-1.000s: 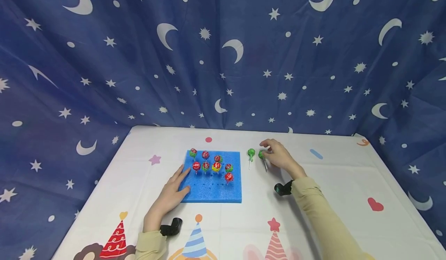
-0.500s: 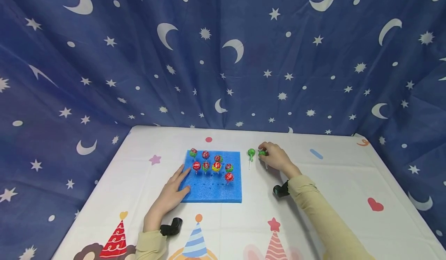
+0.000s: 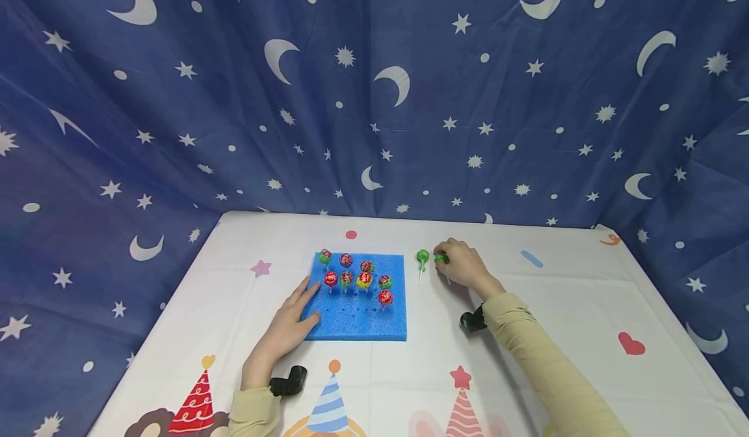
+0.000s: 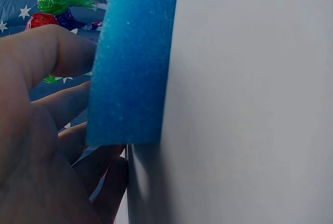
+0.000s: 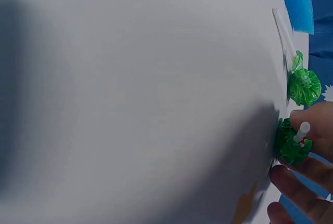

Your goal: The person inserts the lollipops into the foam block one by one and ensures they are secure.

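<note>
My left hand (image 3: pixel 287 325) rests with spread fingers on the left edge of a blue foam block (image 3: pixel 363 328). In the left wrist view, the thumb lies against the side of the foam (image 4: pixel 132 78). Several lollipops in red, green and yellow wrappers, such as a red lollipop (image 3: pixel 385 298), stand upright in the block. To the block's right, my right hand (image 3: pixel 465 266) pinches the head of a green lollipop (image 5: pixel 292 143) between thumb and fingers, its white stick pointing towards the wrist camera. Beside it another green lollipop (image 3: pixel 422 257) lies on the table.
The block's front half shows small bare holes (image 3: pixel 354 316). A white cloth with printed party hats covers the table (image 3: pixel 562 333). Behind the table hangs a blue curtain (image 3: pixel 328 131) with moons and stars.
My right hand has come down slightly left and its fingers have closed around the green lollipop's head. The left hand and the block have stayed in place.
</note>
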`<state>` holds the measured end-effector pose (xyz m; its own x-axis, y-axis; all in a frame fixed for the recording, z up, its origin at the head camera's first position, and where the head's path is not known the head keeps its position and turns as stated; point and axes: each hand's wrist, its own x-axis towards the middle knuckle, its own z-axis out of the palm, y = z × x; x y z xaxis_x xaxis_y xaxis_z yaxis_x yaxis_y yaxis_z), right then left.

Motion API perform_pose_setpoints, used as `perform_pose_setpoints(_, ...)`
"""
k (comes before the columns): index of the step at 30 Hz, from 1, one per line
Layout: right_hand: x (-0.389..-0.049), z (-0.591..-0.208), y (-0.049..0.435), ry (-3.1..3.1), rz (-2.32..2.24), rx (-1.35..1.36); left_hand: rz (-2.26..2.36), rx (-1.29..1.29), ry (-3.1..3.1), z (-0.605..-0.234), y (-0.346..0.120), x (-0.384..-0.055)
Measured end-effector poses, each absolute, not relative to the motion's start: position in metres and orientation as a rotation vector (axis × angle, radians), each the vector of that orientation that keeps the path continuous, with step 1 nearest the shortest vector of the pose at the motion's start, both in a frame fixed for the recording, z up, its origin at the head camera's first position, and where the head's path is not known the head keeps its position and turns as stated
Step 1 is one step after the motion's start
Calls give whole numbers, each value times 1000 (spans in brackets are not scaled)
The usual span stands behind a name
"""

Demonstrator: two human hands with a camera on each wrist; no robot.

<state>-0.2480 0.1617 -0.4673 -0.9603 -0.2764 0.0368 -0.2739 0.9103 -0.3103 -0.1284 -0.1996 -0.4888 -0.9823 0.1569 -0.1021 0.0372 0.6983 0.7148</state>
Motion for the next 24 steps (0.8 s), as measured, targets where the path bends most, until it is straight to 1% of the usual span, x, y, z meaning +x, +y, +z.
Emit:
perform_pose_setpoints(9, -250, -468, 163, 3039, -513, -428, 1158, 148, 2741, -489, -200, -128)
perform_pose_setpoints(24, -245, -465, 170, 2920, -720, -426, 1159, 168, 2751, -488, -199, -128)
